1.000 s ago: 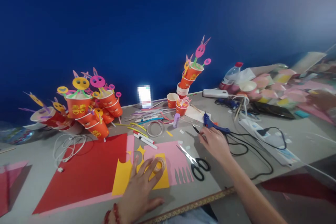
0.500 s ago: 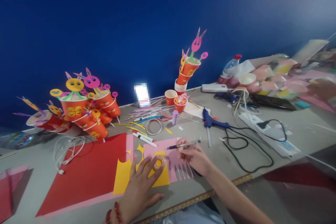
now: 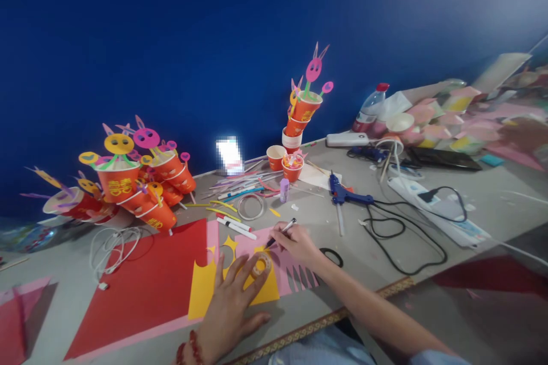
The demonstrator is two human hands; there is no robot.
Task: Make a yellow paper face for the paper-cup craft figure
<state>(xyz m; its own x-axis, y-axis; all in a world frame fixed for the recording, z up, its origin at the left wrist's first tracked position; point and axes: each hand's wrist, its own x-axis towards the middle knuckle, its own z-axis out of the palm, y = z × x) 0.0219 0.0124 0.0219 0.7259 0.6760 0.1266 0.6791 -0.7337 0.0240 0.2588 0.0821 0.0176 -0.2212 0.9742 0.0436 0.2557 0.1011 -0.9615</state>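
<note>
My left hand [image 3: 233, 305] lies on a yellow paper sheet [image 3: 205, 291], its fingers spread and pressing down a small roll of clear tape [image 3: 260, 266]. My right hand [image 3: 297, 242] is closed on a pen [image 3: 282, 230], whose tip points down-left at the yellow sheet just beside the tape roll. Under the yellow sheet lie a pink sheet [image 3: 295, 274] with cut strips along its near edge and a large red sheet [image 3: 141, 279].
Black scissors handles [image 3: 331, 256] peek out beside my right wrist. A blue glue gun [image 3: 345, 197] with a black cable, a power strip [image 3: 436, 214], markers [image 3: 235, 227], a tape ring [image 3: 252, 206] and orange paper cups with bunny toppers [image 3: 128, 182] crowd the grey table before a blue wall.
My right hand went from the far side of the scissors to the pen, picked it up and brought its tip down to the yellow sheet. The left hand stayed on the tape roll.
</note>
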